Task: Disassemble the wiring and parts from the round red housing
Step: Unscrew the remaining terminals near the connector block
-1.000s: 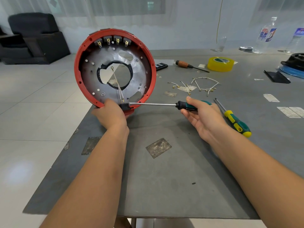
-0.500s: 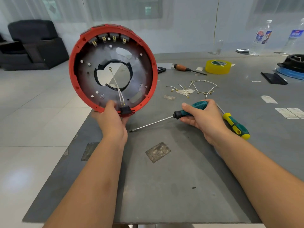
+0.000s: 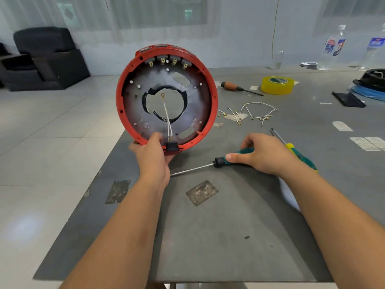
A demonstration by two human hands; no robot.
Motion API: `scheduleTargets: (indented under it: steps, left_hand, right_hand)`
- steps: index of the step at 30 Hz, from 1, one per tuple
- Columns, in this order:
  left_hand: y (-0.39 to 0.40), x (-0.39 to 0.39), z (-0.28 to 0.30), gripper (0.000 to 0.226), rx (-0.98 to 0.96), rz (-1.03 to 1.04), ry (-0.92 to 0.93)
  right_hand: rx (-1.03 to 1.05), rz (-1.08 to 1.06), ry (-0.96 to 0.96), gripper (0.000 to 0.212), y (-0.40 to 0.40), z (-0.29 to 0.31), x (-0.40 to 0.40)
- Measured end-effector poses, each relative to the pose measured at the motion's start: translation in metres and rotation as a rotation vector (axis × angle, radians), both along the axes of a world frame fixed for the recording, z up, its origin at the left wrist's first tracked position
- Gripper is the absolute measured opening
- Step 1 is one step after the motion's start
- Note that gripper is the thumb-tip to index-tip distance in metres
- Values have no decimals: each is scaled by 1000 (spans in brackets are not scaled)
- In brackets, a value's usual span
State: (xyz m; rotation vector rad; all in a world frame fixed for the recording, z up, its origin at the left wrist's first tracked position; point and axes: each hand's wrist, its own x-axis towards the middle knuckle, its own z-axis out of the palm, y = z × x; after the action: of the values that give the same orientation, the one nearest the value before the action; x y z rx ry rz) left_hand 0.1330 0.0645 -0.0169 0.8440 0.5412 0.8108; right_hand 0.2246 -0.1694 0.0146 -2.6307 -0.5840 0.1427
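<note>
Both your hands busy, left hand (image 3: 153, 157) gripping the near rim of the upright red housing (image 3: 125, 84) at the table's (image 3: 208, 236) left edge, right hand (image 3: 264, 153) clasping the teal screwdriver (image 3: 220, 161) lying right of it, loose wires (image 3: 258, 111) farther right.

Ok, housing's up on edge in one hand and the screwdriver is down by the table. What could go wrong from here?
1. The left hand alone holds the red housing by its bottom rim, past the table edge; a slip could drop it to the floor.
2. The thin white wires still run to the black switch; pulling could snap them.
3. The screwdriver in the right hand points toward the left wrist.
</note>
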Motion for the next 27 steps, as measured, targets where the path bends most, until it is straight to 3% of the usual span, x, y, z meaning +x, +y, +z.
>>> scheduleTargets:
  steps: [5, 9, 12, 19, 27]
  left_hand:
    - [0, -1, 0, 35, -21, -18, 24]
    - [-1, 0, 0, 34, -2, -28, 32]
    - [-2, -1, -1, 34, 34, -32, 44]
    - [-4, -2, -3, 38, 109, -14, 95]
    - [-6, -4, 0, 52, 103, -31, 94]
  right_hand:
    - [7, 53, -27, 66, -3, 3, -3]
    - [456, 114, -252, 23, 15, 5, -19]
    - [633, 226, -255, 3, 44, 12, -37]
    - [691, 255, 150, 8, 102, 27, -42]
    - [724, 80, 301, 15, 130, 25, -42]
